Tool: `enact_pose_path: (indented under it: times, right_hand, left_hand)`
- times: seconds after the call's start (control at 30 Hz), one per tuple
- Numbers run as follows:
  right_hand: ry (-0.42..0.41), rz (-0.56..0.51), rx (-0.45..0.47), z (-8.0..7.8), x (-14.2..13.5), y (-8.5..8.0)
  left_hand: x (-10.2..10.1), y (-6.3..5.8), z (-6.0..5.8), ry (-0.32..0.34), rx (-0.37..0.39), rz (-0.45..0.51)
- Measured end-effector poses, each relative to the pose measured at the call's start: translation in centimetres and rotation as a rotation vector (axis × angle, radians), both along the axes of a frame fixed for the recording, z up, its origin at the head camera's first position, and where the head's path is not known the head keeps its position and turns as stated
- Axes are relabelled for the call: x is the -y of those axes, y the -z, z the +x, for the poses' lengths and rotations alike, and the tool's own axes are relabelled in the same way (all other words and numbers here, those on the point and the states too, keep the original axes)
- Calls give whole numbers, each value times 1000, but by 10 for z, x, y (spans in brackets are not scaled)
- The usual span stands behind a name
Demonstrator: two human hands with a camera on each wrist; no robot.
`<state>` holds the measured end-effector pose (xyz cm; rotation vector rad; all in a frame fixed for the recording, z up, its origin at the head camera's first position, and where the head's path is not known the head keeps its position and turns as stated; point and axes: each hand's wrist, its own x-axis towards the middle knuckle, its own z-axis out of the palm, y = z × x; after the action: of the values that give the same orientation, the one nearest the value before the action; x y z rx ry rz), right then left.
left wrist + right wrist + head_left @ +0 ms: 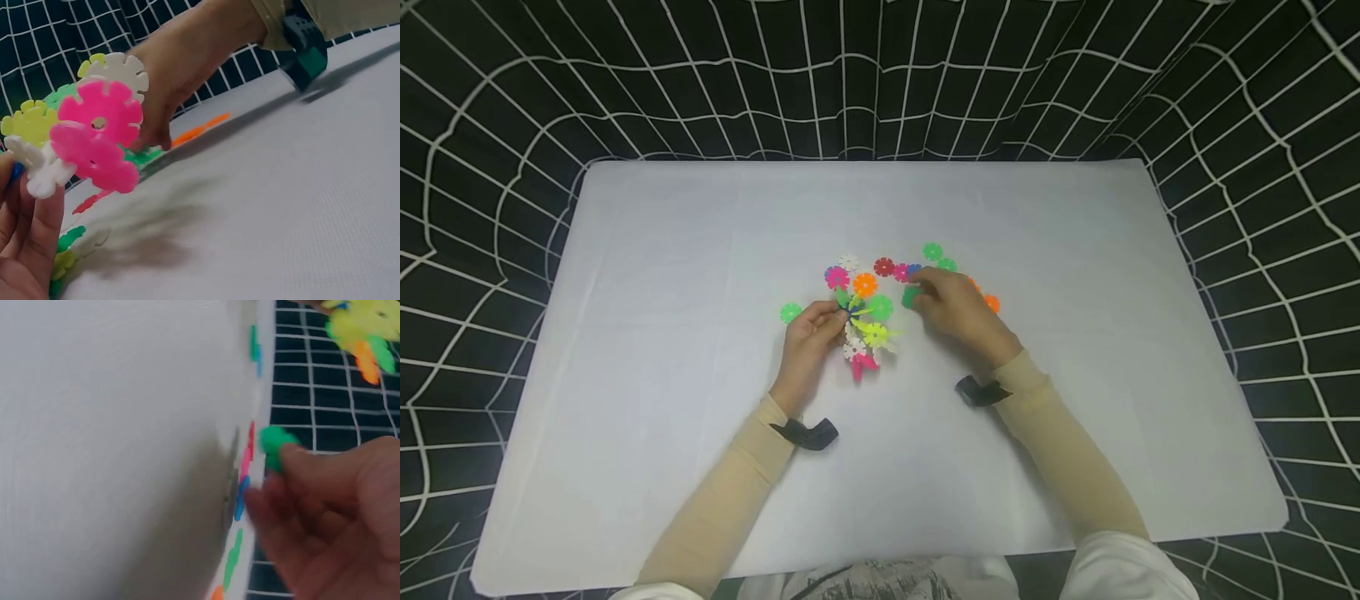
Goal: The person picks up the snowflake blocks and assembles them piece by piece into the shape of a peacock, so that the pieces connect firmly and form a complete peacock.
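Note:
My left hand (811,340) pinches a cluster of interlocked flower-shaped plastic discs (876,335) by a blue disc near its middle. The cluster has pink, white, yellow, green and orange discs pointing different ways. In the left wrist view, two pink discs (100,115) face the camera, and the cluster is raised off the table. My right hand (962,312) is just right of the cluster, with a green flower disc (274,442) between thumb and fingers. That disc looks raised off the tabletop in the right wrist view, slightly blurred.
Loose flower discs lie beyond the hands on the white table (662,333): a dark red one (883,267), pink and blue ones, green ones (932,251) and an orange one (992,303). Another green disc (790,313) lies left of the left hand. Dark netting with white lines surrounds the table.

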<state>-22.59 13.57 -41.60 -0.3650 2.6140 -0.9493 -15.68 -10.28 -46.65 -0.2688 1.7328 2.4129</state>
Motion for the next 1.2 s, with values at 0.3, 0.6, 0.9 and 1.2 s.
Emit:
enact_pose_path:
  times: [0.3,0.6,0.9,1.2]
  right_hand:
    - [31,-258,-54,13,1,-19]
    - [-31,-276,-96,16,7,-24]
    - [-105,-258,-209,18,14,-21]
    - [-100,-230,-233,22,20,-11]
  left_hand:
    - [-1,0,0,-5,14,-5]
    - [0,-1,1,44,-7,-19]
    - [-1,-1,1,44,1,-29]
    - [-2,0,2,5,16,-36]
